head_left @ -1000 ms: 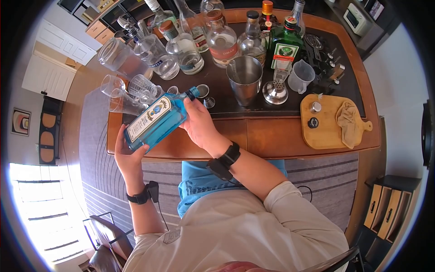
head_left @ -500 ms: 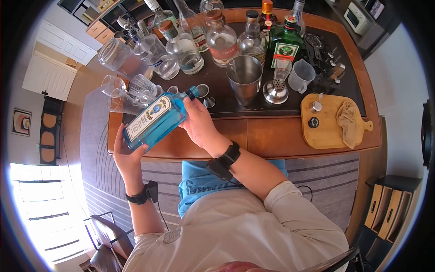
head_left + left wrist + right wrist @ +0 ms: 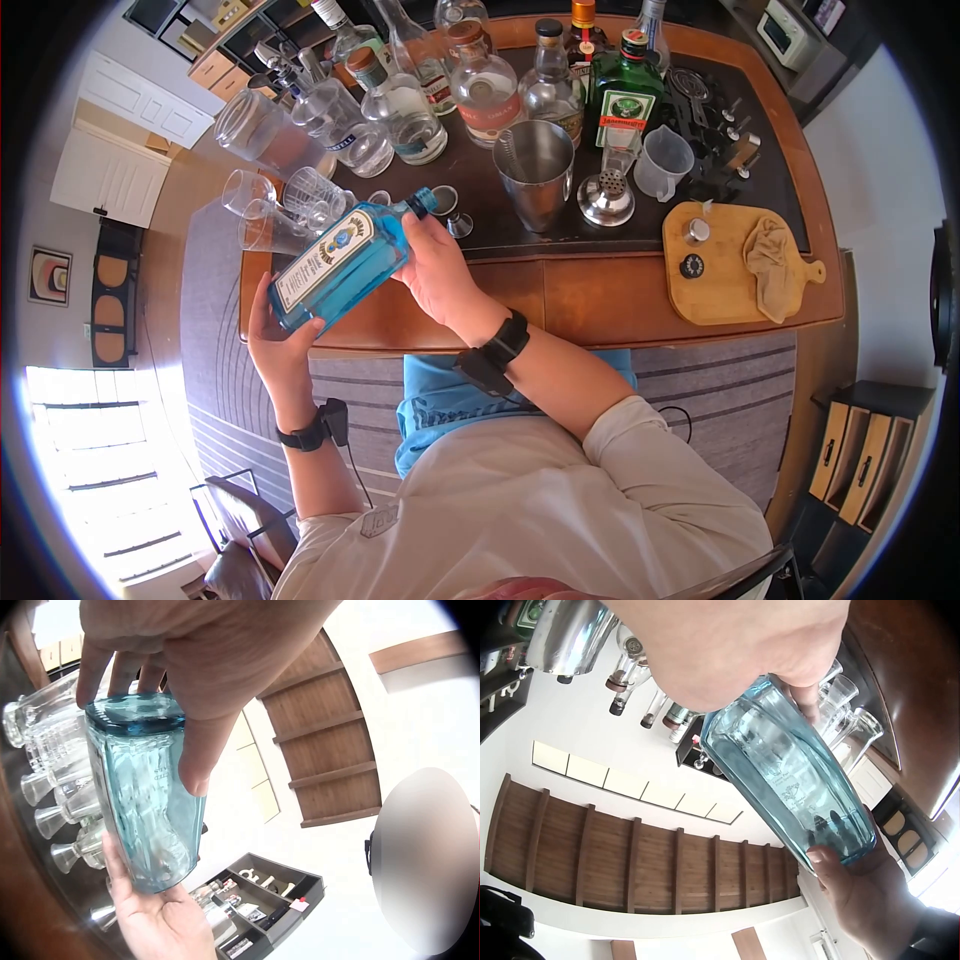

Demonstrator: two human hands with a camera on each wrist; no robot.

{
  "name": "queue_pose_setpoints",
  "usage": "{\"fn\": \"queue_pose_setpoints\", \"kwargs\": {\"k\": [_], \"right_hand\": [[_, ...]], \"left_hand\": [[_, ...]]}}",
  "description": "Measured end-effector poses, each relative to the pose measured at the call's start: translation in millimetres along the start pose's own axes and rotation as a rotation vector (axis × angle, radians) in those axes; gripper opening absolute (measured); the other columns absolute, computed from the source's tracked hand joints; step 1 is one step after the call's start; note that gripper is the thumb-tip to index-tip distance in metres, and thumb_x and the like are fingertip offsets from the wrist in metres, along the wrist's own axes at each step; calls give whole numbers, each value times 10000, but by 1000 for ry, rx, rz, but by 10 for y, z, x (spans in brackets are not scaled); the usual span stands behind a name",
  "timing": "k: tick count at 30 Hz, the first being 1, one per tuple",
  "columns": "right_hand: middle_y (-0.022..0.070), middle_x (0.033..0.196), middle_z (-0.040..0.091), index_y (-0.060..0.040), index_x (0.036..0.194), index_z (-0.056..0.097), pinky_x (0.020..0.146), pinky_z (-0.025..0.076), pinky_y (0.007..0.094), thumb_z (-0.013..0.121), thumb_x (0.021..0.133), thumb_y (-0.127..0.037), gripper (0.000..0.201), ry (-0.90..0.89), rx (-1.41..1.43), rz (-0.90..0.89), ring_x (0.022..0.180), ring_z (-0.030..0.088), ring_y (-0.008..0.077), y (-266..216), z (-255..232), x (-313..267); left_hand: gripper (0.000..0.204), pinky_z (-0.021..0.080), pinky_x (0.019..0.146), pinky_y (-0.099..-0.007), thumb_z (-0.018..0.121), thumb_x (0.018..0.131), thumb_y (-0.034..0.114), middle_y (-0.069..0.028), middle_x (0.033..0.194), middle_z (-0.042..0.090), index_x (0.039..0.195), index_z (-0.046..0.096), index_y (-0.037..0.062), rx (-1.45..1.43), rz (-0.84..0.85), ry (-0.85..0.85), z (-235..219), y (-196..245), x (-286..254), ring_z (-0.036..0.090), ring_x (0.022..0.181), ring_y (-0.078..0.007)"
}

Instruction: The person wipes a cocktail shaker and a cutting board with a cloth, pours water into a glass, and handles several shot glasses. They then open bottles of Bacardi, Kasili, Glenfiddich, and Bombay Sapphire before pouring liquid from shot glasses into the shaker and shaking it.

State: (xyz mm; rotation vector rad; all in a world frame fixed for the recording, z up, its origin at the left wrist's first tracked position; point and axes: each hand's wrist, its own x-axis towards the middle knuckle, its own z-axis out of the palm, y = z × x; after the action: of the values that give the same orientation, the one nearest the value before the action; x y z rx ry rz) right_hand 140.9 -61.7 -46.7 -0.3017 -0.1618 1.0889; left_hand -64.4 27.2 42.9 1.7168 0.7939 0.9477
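A blue glass bottle [image 3: 345,260] with a white label is held tilted above the table's near edge, its uncapped-looking neck toward the upper right. The left hand [image 3: 283,350] grips its base, thumb on the near side; in the left wrist view that hand [image 3: 202,667] wraps the bottle's bottom end [image 3: 154,795]. Around the shoulder just below the neck curls the right hand [image 3: 440,275]. The right wrist view shows clear liquid inside the bottle [image 3: 787,772], the right hand [image 3: 735,645] at one end and the left hand [image 3: 874,896] at the other.
Behind the bottle stand glasses [image 3: 275,225], a jigger [image 3: 455,215] and several bottles [image 3: 487,95]. A metal shaker tin [image 3: 537,180], strainer top [image 3: 606,200], plastic jug [image 3: 663,165] and wooden board [image 3: 700,290] with a cloth [image 3: 768,270] are to the right.
The hands and bottle have shifted very slightly left in the head view, and the table's contents sit slightly higher in it. Both hands keep their hold.
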Motion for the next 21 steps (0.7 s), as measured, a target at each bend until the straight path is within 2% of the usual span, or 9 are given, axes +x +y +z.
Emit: {"fn": "queue_pose_setpoints", "kwargs": {"k": [2, 6, 8, 21], "right_hand": [[85, 1359, 696, -63, 1388, 576, 1066, 562, 479, 475, 1169, -324, 356, 3, 3, -15, 1238, 687, 220, 1, 7, 2], [87, 1366, 693, -60, 1406, 568, 1069, 562, 482, 475, 1169, -324, 367, 6, 5, -15, 1247, 684, 225, -18, 45, -2], [67, 1314, 695, -87, 1378, 539, 1058, 560, 439, 486, 1168, -328, 324, -3, 12, -7, 1183, 697, 181, -29, 66, -6], [58, 1311, 698, -100, 1378, 538, 1058, 563, 438, 487, 1168, -334, 319, -3, 13, -11, 1184, 698, 169, -22, 100, 9]], "left_hand": [[972, 513, 1132, -379, 916, 695, -30, -165, 1425, 640, 1559, 472, -61, -5, 4, -4, -12, -3, 9, 635, 1308, -254], [979, 518, 1124, -375, 921, 694, -25, -170, 1417, 644, 1560, 468, -66, -3, 9, -11, -19, 10, 15, 638, 1300, -250], [977, 520, 1121, -375, 923, 694, -23, -169, 1417, 644, 1558, 470, -66, -5, 4, -13, -26, 27, 18, 639, 1297, -249], [978, 524, 1110, -370, 946, 690, -4, -166, 1420, 644, 1550, 484, -67, 18, 7, -3, -39, 71, 35, 642, 1291, -245]]}}
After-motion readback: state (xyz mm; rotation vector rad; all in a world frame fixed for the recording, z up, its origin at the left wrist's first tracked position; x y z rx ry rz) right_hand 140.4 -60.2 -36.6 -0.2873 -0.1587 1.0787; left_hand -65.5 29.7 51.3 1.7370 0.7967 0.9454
